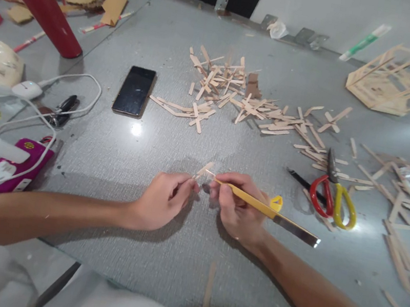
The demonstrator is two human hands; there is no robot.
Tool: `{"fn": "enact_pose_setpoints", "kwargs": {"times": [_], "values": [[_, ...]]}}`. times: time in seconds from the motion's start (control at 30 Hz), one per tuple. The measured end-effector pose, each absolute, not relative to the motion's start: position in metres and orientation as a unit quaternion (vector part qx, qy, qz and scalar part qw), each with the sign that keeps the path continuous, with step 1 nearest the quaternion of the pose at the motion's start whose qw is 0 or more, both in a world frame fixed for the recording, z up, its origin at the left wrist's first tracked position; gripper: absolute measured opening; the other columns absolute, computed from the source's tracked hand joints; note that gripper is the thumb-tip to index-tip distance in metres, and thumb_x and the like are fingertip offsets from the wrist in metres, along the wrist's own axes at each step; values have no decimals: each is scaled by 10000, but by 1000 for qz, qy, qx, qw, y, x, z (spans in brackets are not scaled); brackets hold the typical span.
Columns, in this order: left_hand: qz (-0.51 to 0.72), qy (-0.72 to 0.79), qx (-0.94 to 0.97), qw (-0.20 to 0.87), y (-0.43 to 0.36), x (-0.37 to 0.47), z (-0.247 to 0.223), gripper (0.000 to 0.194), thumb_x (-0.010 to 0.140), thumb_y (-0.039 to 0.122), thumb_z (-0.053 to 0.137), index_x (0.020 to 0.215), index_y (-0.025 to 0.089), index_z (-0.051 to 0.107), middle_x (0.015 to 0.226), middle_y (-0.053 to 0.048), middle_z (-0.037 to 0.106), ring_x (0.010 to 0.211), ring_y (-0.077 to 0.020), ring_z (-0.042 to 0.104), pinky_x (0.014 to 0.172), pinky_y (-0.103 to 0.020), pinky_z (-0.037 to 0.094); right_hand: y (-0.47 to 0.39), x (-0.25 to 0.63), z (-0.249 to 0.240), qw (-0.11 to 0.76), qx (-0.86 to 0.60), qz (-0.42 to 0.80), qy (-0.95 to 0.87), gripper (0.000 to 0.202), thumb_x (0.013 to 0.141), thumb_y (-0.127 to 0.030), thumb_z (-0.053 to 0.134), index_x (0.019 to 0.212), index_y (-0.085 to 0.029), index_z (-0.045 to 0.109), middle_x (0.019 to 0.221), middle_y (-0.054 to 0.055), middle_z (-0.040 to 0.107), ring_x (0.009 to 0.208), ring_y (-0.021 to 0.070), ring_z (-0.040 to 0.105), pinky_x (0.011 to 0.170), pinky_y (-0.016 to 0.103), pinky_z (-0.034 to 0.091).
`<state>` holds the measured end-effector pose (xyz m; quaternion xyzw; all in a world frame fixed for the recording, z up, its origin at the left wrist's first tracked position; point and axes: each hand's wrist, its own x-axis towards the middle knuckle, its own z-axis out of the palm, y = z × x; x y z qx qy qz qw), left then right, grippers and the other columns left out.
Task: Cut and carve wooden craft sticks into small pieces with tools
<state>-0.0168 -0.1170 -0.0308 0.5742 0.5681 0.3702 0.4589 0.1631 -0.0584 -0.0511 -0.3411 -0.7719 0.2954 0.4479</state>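
Note:
My left hand [164, 199] is closed in a pinch on a short wooden craft stick [206, 168], which points up and to the right from the fingertips. My right hand [241, 208] grips a slim yellow tool [255, 202] with a dark, shiny metallic rear end, held like a pen. Its thin tip lies close to the stick; whether they touch I cannot tell. A yellow loop [277, 203] shows just behind the right fingers. Both hands are low over the grey table [110, 159], a small gap apart.
Loose craft sticks [226, 81] lie piled beyond my hands, with more sticks [403, 252] at right. Red-and-yellow-handled scissors [333, 192] rest right of my right hand. Also around are a phone [134, 91], a purple power strip [18, 163] with cables and a stick frame [384, 101].

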Motion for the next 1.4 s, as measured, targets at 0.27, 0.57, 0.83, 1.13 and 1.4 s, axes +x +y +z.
{"fn": "enact_pose_setpoints", "kwargs": {"times": [0.27, 0.57, 0.83, 1.13, 1.4], "values": [[373, 553, 598, 443, -118, -17, -31, 352, 1005, 282, 400, 695, 166, 518, 504, 69, 424, 453, -67, 375, 484, -203, 285, -50, 155, -45, 435, -272, 143, -846, 255, 899, -72, 601, 1088, -231, 663, 791, 12, 710, 657, 135, 662, 608, 260, 556], [354, 567, 627, 402, -120, -15, -32, 372, 995, 263, 390, 630, 189, 396, 502, 67, 409, 466, -73, 367, 501, -215, 271, -52, 155, -46, 417, -240, 90, -872, 209, 883, -85, 649, 1064, -191, 659, 811, 27, 728, 704, 133, 687, 635, 240, 556], [342, 569, 635, 395, -120, -15, -32, 363, 987, 262, 382, 630, 195, 367, 518, 74, 346, 479, -77, 313, 515, -228, 255, -53, 158, -48, 400, -225, 50, -887, 158, 897, -110, 627, 1029, -183, 675, 733, 22, 684, 634, 139, 637, 589, 252, 514], [332, 556, 661, 379, -121, -15, -30, 373, 1017, 274, 364, 662, 190, 439, 543, 61, 384, 493, -88, 346, 532, -242, 276, -56, 160, -46, 360, -209, -38, -909, 83, 911, -96, 613, 978, -137, 640, 718, 32, 652, 613, 142, 594, 580, 272, 475], [332, 552, 665, 379, -121, -15, -32, 388, 1026, 275, 362, 660, 187, 456, 540, 61, 379, 492, -89, 350, 536, -247, 277, -56, 157, -47, 357, -225, -52, -905, 86, 944, -112, 552, 952, -175, 610, 682, 9, 620, 597, 135, 577, 554, 261, 443]]}}
